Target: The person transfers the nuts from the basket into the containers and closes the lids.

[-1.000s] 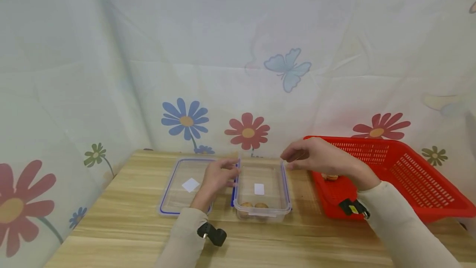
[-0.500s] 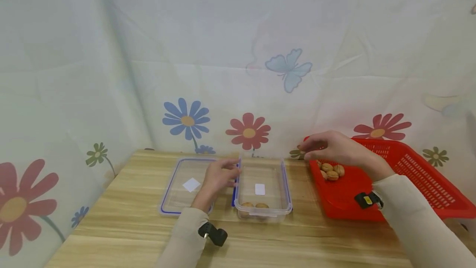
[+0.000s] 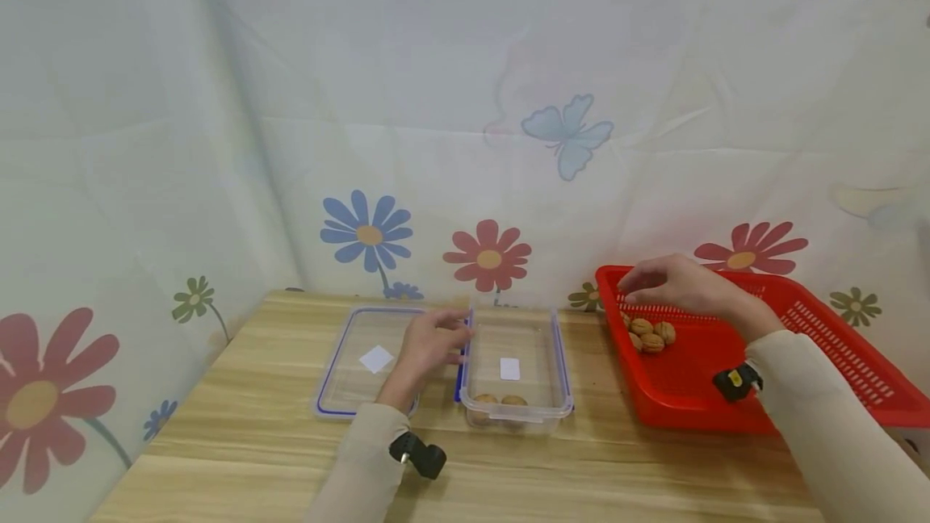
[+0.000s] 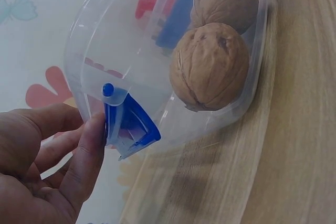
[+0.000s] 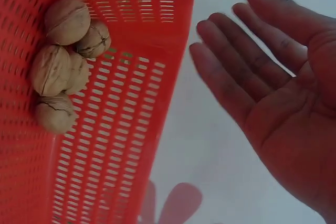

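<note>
My left hand [image 3: 429, 345] is at the left side of a clear plastic food box [image 3: 510, 410], pinching its edge by the blue latch [image 4: 128, 124]. Two walnuts [image 4: 212, 66] lie in the near end of this box, side by side. A small white label [image 3: 510, 369] shows in its middle. My right hand [image 3: 676, 285] hovers over the left back part of a red plastic basket [image 3: 719, 406], palm bare and fingers gently bent. Below it, several walnuts [image 5: 63, 66] are gathered in the basket's corner, apart from the fingers.
Left of the box lies its clear lid [image 3: 341, 394], with a blue seal and a white label. A flowered cloth [image 3: 436, 144] hangs behind the wooden table [image 3: 291, 458]. The basket's tall slotted walls stand on the right.
My right hand has moved right, from beside the box's rim to above the basket, uncovering the walnuts there. My left hand has stayed at the box.
</note>
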Demonstrator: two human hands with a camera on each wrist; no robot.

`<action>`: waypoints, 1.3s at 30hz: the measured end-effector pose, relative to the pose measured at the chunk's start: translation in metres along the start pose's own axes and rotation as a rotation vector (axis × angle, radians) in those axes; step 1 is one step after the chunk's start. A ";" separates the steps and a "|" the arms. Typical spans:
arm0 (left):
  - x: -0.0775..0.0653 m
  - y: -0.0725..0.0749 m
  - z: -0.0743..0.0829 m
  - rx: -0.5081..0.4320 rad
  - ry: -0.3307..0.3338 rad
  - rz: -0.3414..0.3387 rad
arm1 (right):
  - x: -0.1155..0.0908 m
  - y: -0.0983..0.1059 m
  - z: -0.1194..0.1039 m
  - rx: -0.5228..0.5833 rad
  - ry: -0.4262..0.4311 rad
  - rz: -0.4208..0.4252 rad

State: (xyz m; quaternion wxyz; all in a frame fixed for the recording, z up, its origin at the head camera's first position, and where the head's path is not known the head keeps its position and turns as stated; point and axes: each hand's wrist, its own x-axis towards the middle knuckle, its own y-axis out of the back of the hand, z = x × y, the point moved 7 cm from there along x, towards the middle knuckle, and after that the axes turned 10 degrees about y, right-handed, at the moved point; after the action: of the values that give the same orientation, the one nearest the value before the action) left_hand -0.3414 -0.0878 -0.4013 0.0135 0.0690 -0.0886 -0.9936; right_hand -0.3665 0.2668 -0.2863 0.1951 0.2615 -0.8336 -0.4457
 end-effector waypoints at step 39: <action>-0.001 0.000 -0.001 -0.014 0.015 -0.010 | -0.025 -0.011 0.113 0.011 -0.341 -0.068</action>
State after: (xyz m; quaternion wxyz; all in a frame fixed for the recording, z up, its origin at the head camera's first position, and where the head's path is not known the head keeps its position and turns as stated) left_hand -0.3403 -0.0880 -0.4023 0.0099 0.0769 -0.0810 -0.9937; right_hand -0.4070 0.3488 -0.3577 0.0343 0.2112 -0.8476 -0.4855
